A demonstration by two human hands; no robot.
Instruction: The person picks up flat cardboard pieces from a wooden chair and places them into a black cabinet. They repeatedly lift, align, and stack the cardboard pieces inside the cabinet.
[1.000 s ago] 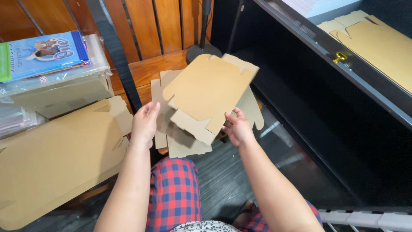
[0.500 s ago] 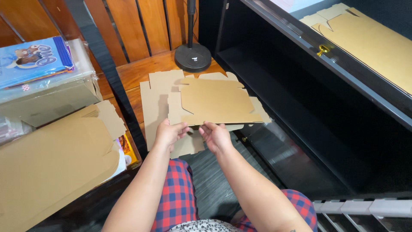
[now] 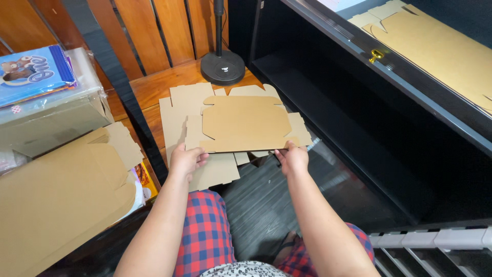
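Observation:
A flat die-cut brown cardboard blank (image 3: 246, 123) is held level in front of me. My left hand (image 3: 187, 160) grips its near left edge and my right hand (image 3: 292, 158) grips its near right edge. Beneath it a stack of similar flat cardboard blanks (image 3: 177, 110) lies on the wooden floor, partly hidden by the held piece.
A black round stand base (image 3: 222, 67) sits behind the stack. A black shelf unit (image 3: 369, 118) stands at right with more cardboard blanks (image 3: 435, 48) on top. At left lie a large flat cardboard pile (image 3: 56, 200) and a wrapped bundle with a blue booklet (image 3: 33, 74).
The cardboard blank was tilted up a second ago and now lies flat and level. Both hands have spread apart to its near corners.

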